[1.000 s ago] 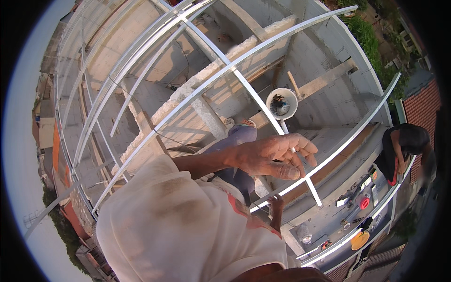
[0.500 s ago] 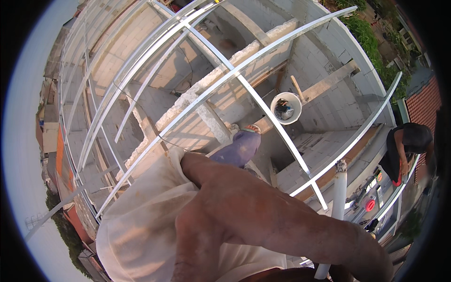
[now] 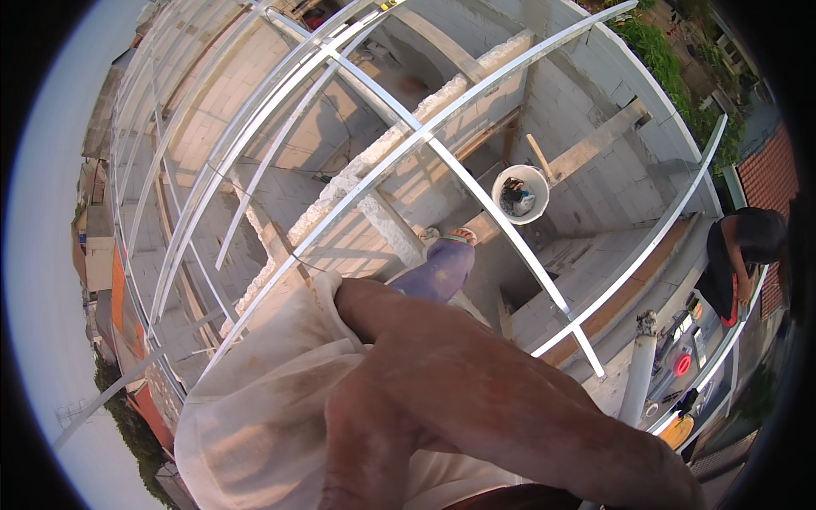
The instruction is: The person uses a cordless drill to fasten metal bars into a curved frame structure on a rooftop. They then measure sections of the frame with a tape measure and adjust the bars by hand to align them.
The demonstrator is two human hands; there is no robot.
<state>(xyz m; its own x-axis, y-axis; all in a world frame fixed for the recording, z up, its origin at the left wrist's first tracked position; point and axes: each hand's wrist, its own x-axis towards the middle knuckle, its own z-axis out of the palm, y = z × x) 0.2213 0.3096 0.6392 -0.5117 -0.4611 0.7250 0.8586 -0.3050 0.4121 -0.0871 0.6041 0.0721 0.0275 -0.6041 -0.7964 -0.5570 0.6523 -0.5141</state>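
Note:
My bare right arm (image 3: 527, 416) comes in from the lower right and fills the lower middle, very near the camera. My right hand (image 3: 408, 365) lies against bunched white cloth (image 3: 255, 399); its fingertips are hidden, so their grip does not show. My left hand is out of view. Partly behind the forearm, a white tube (image 3: 637, 382) with a crusty grey tip sticks up, resembling a cigarette. Beyond the hand appears a leg in purple cloth (image 3: 449, 268), its bare toes (image 3: 462, 235) by a narrow beam.
Silvery metal roof members (image 3: 503, 231) cross above block-walled rooms with a long drop. A white bucket (image 3: 545, 200) with things inside stands on a beam. Rough concrete (image 3: 374, 157) tops one wall. At right, a co-worker in a dark cap (image 3: 756, 234) bends near tools with a red round part (image 3: 682, 365).
The view has shifted slightly. The white tube now appears farther right and lower, and a yellow-orange object shows beside the tools. My right hand stays by the white cloth.

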